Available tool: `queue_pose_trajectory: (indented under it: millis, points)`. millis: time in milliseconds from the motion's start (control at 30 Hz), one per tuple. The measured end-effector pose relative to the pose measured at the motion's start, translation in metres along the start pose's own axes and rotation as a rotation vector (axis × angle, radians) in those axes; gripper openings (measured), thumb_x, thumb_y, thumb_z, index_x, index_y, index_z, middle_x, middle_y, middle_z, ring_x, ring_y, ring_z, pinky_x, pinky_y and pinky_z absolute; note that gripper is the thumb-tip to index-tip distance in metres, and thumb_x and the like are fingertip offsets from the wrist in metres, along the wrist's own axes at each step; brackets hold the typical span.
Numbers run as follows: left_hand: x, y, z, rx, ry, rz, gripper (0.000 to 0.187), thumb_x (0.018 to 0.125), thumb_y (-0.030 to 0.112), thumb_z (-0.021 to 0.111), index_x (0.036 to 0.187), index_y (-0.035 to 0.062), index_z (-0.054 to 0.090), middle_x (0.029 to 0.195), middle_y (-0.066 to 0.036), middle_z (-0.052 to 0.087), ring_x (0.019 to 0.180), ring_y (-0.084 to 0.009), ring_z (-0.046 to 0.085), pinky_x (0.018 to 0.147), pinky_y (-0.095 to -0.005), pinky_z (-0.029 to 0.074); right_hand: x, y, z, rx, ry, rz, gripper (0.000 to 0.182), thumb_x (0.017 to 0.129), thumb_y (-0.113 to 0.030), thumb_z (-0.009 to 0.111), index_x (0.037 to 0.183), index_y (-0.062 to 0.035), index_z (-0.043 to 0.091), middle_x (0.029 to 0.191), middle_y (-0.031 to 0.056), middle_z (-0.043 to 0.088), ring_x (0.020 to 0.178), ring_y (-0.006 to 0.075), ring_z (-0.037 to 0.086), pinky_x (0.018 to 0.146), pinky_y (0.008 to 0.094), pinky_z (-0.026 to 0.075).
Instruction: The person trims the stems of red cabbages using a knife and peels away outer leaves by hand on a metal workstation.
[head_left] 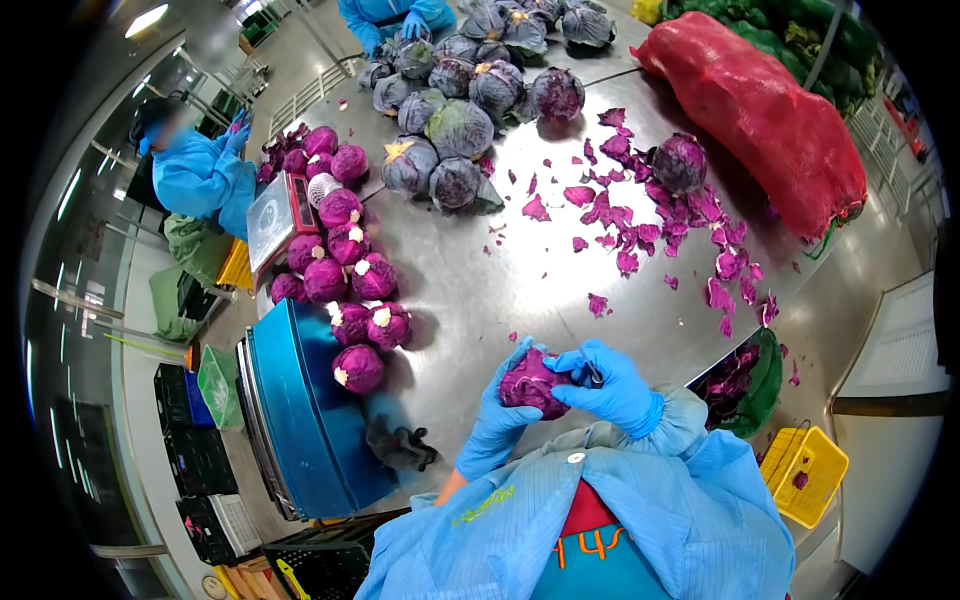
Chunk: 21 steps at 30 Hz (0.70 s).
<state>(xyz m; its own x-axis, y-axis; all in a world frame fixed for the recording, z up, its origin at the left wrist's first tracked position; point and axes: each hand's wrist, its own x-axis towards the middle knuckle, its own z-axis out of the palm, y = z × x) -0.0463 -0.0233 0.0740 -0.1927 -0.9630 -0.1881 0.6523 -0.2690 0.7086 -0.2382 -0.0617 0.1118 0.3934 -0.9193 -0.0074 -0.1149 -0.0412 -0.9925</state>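
Close to the body, at the table's front edge, a peeled purple cabbage [532, 384] sits in my gloved left hand [497, 415], whose fingers curl round its left side. My gloved right hand [612, 388] is closed on a small dark-handled tool [592, 374], probably a knife, against the cabbage's right side; its blade is hidden. Several trimmed purple cabbages [358, 369] with pale cut stems stand to the left. Torn purple leaves [620, 225] lie scattered ahead, around one untrimmed cabbage [679, 163].
Untrimmed cabbages [459, 130] are heaped at the far side. A red mesh sack [760, 120] lies at right, blue trays [315, 410] at left. A scale [280, 220] stands beyond them. Two people in blue work nearby. A green leaf bin [762, 385] and yellow basket [805, 475] stand below right.
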Motion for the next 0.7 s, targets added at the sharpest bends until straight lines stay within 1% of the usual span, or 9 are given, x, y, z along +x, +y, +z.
queue_pose_trajectory:
  millis: [67,167,267,367,467,567,600,633,700]
  points:
    - [-0.002,-0.001,-0.001,0.052,0.017,0.059,0.107,0.053,0.009,0.092,0.145,0.0045,0.036,0.142,-0.012,0.045,0.130,-0.0255,0.046,0.110,-0.0399,0.039,-0.001,-0.009,0.000,-0.008,0.024,-0.016,0.033,0.079,-0.022,0.079,0.110,-0.0147,0.071,0.080,0.0011,0.051,0.072,0.0110,0.050,0.066,0.0277,0.044]
    - [-0.002,-0.003,-0.009,0.115,0.038,0.118,0.104,0.053,0.008,0.092,0.143,0.0037,0.040,0.143,-0.012,0.044,0.130,-0.0255,0.045,0.109,-0.0406,0.039,0.004,-0.005,-0.001,-0.008,-0.040,0.026,0.033,0.079,-0.025,0.080,0.109,-0.0145,0.070,0.079,0.0011,0.050,0.072,0.0116,0.050,0.066,0.0284,0.044]
    - [-0.006,0.002,-0.014,0.130,0.055,0.157,0.103,0.053,0.008,0.092,0.142,0.0025,0.041,0.143,-0.012,0.045,0.130,-0.0255,0.046,0.110,-0.0408,0.039,0.011,-0.008,-0.001,-0.149,-0.098,-0.101,0.031,0.081,-0.028,0.078,0.108,-0.0156,0.070,0.081,0.0028,0.053,0.069,0.0151,0.054,0.064,0.0295,0.045]
    - [-0.010,0.009,-0.016,0.146,0.084,0.167,0.101,0.053,0.008,0.092,0.140,0.0014,0.042,0.143,-0.012,0.046,0.130,-0.0255,0.046,0.110,-0.0406,0.038,0.015,-0.007,0.004,-0.364,-0.149,-0.148,0.032,0.081,-0.028,0.075,0.110,-0.0159,0.068,0.083,0.0048,0.057,0.067,0.0205,0.057,0.063,0.0322,0.047]
    - [-0.014,0.013,-0.020,0.230,0.106,0.161,0.099,0.052,0.008,0.091,0.139,0.0014,0.045,0.142,-0.013,0.047,0.130,-0.0254,0.046,0.110,-0.0402,0.037,0.019,-0.007,0.006,-0.831,-0.182,-0.496,0.029,0.081,-0.024,0.072,0.108,-0.0152,0.067,0.083,0.0060,0.059,0.068,0.0242,0.060,0.061,0.0344,0.049]
    - [-0.013,0.017,-0.020,0.282,0.104,0.180,0.098,0.052,0.009,0.091,0.138,0.0017,0.046,0.140,-0.013,0.048,0.129,-0.0256,0.047,0.111,-0.0399,0.036,0.035,0.006,-0.005,-0.616,-0.195,-0.491,0.032,0.079,-0.019,0.071,0.110,-0.0141,0.065,0.081,0.0058,0.060,0.071,0.0229,0.062,0.060,0.0339,0.049]
    - [-0.012,0.018,-0.020,0.289,0.100,0.190,0.097,0.051,0.010,0.092,0.138,0.0018,0.047,0.140,-0.013,0.049,0.129,-0.0257,0.047,0.111,-0.0399,0.036,0.042,0.009,-0.013,-0.632,-0.107,-0.454,0.032,0.079,-0.017,0.071,0.111,-0.0140,0.065,0.081,0.0056,0.060,0.071,0.0223,0.062,0.060,0.0338,0.049]
    - [-0.012,0.020,-0.022,0.247,0.038,0.196,0.097,0.051,0.011,0.092,0.137,0.0019,0.048,0.140,-0.013,0.049,0.129,-0.0258,0.047,0.111,-0.0397,0.035,0.050,0.012,-0.024,-0.648,-0.017,-0.414,0.032,0.079,-0.015,0.070,0.111,-0.0139,0.064,0.081,0.0054,0.060,0.071,0.0217,0.063,0.060,0.0338,0.049]
    - [-0.013,0.025,-0.025,0.165,-0.093,0.202,0.097,0.050,0.013,0.092,0.136,0.0021,0.049,0.139,-0.014,0.049,0.129,-0.0260,0.047,0.112,-0.0392,0.034,0.086,0.078,-0.056,-0.713,0.256,-0.213,0.032,0.081,-0.014,0.071,0.112,-0.0133,0.065,0.082,0.0059,0.060,0.069,0.0182,0.060,0.061,0.0334,0.049]
